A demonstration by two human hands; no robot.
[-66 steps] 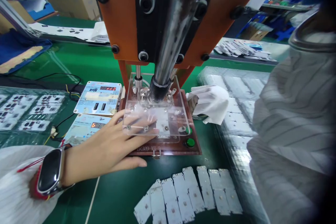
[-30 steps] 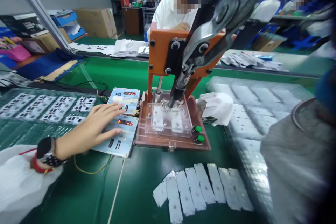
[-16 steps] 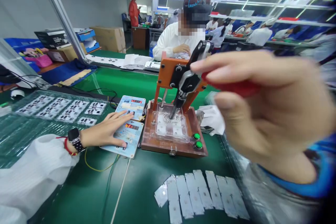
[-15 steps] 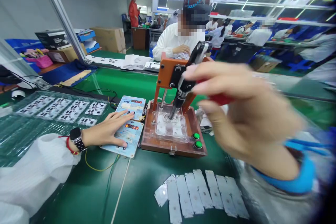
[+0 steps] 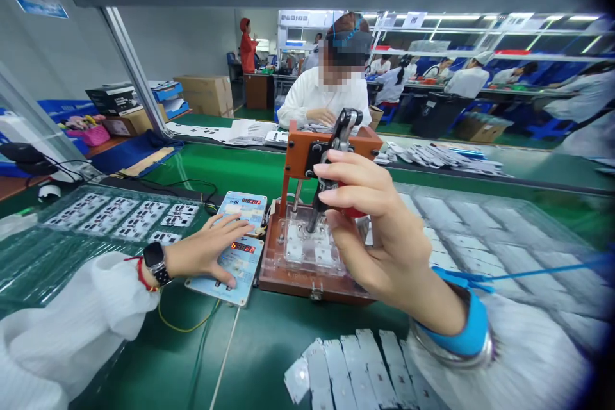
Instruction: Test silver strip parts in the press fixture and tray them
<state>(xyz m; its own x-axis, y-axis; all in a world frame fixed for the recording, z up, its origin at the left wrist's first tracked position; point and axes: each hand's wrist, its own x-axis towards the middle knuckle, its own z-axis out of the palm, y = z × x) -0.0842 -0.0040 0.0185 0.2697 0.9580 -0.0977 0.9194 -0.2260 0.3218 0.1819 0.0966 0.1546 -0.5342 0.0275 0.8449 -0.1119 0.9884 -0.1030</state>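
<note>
My left hand (image 5: 206,248) lies with spread fingers over two light-blue meter boxes (image 5: 243,275) with lit red digits. It wears a dark watch (image 5: 156,262). To the right stands a brown test fixture (image 5: 288,282) with an orange upright frame (image 5: 298,147) and a clear plate over white panels (image 5: 295,250). The bent fingers of my right hand (image 5: 384,230) wrap round the red handle (image 5: 354,210) of its black toggle clamp (image 5: 331,170). The handle is mostly hidden by the fingers. A blue wrist strap (image 5: 464,327) circles my right wrist.
Several thin pale boards (image 5: 353,365) lie fanned at the front. Boards with dark parts (image 5: 141,221) rest on plastic at left. More pale boards (image 5: 468,250) fill trays at right. A person in white (image 5: 312,90) sits opposite, behind a green strip (image 5: 230,163).
My right hand has come left and in closer round the clamp's handle. My left hand stays on the meter boxes. The view has tilted up, showing the shelf overhead.
</note>
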